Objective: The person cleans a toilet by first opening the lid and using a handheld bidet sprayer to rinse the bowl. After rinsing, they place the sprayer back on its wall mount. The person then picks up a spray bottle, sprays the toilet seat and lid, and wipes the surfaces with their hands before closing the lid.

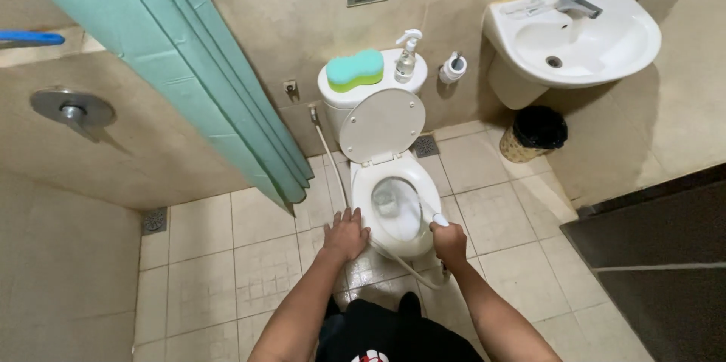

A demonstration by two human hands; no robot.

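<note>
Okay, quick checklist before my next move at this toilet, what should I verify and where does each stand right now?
1. Lid up against the tank: ok.
2. Left hand braced on the bowl rim: ok.
3. Right hand gripping the sprayer, aimed into the bowl: ok.
4. Hose running free from the wall valve, no kink seen: ok.
5. Water flowing from the sprayer: cannot tell.
6. Sponge and spray bottle sitting steady on the tank: ok.
</note>
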